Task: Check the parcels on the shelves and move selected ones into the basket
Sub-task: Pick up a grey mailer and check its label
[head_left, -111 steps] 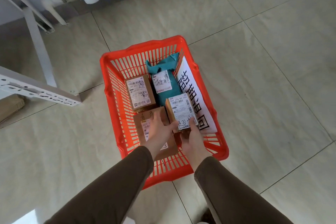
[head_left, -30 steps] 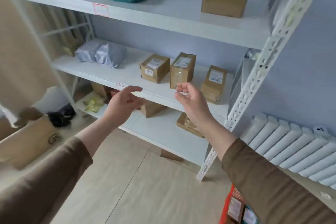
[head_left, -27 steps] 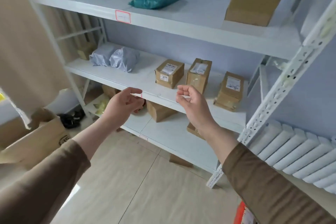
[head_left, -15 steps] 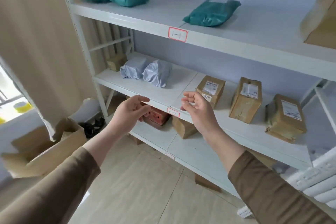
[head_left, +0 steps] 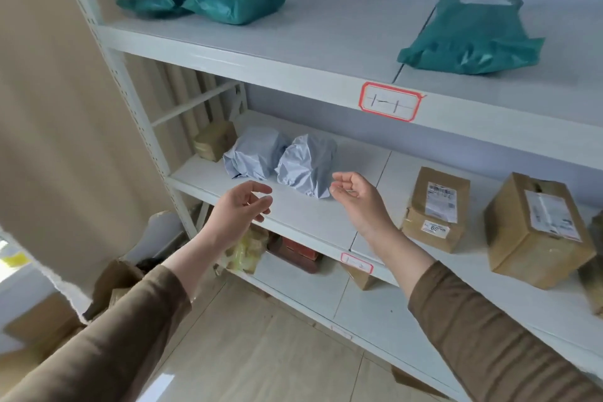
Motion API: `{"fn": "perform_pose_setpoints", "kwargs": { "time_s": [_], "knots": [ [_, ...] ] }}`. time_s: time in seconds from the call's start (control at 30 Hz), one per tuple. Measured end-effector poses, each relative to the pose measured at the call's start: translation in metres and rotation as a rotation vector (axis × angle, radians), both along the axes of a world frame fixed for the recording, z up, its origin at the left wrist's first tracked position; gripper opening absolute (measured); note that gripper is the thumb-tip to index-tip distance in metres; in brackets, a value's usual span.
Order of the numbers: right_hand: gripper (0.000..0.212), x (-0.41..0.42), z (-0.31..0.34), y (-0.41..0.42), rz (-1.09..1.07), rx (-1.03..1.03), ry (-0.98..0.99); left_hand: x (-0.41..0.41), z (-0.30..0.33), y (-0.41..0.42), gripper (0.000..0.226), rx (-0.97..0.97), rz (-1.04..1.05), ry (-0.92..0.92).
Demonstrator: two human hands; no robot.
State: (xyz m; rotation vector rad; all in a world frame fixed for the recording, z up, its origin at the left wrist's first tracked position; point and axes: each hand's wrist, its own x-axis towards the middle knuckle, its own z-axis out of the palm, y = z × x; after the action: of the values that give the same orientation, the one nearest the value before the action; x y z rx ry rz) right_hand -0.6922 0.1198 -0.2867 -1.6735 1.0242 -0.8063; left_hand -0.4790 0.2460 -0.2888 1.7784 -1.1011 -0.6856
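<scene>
White metal shelving unit [head_left: 293,52] against a pale blue wall: teal plastic mailer bags [head_left: 228,2] lie on the upper shelf, two crumpled grey plastic mailer parcels [head_left: 306,163] and brown cardboard boxes with white labels [head_left: 435,209] on the middle shelf. Left hand [head_left: 238,210] and right hand [head_left: 357,197] hover before the middle shelf, near the grey parcels; each grip loose, fingers relaxed, holding nothing. Basket not in view.

- Single head-worn view, wide-angle, facing forward and slightly down.
- It looks close onto the white shelves [head_left: 326,215], with both forearms entering from the bottom edge.
- No second view overlaps it.
</scene>
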Motion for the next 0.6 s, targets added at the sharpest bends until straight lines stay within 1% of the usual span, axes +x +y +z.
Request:
{"fn": "perform_pose_setpoints", "kwargs": {
  "time_s": [0.17,0.27,0.33,0.43,0.5,0.6],
  "knots": [
    [0.041,0.048,-0.012,-0.042,-0.061,0.078,0.027,0.058,-0.017,-0.064,0.017,0.048,-0.072,-0.004],
    [0.055,0.08,-0.02,-0.066,-0.107,0.143,0.024,0.092,-0.029,-0.111,0.023,0.057,-0.134,-0.002],
    [0.066,0.103,-0.028,-0.081,-0.152,0.203,0.026,0.112,-0.038,-0.141,0.035,0.074,-0.195,0.041],
    [0.08,0.135,-0.041,-0.104,-0.23,0.309,0.017,0.138,-0.053,-0.187,0.059,0.137,-0.257,0.116],
    [0.08,0.154,-0.047,-0.118,-0.292,0.38,0.003,0.153,-0.063,-0.216,0.071,0.21,-0.284,0.173],
    [0.071,0.174,-0.059,-0.142,-0.395,0.461,-0.041,0.169,-0.086,-0.26,0.088,0.292,-0.366,0.371]
  ]
}}
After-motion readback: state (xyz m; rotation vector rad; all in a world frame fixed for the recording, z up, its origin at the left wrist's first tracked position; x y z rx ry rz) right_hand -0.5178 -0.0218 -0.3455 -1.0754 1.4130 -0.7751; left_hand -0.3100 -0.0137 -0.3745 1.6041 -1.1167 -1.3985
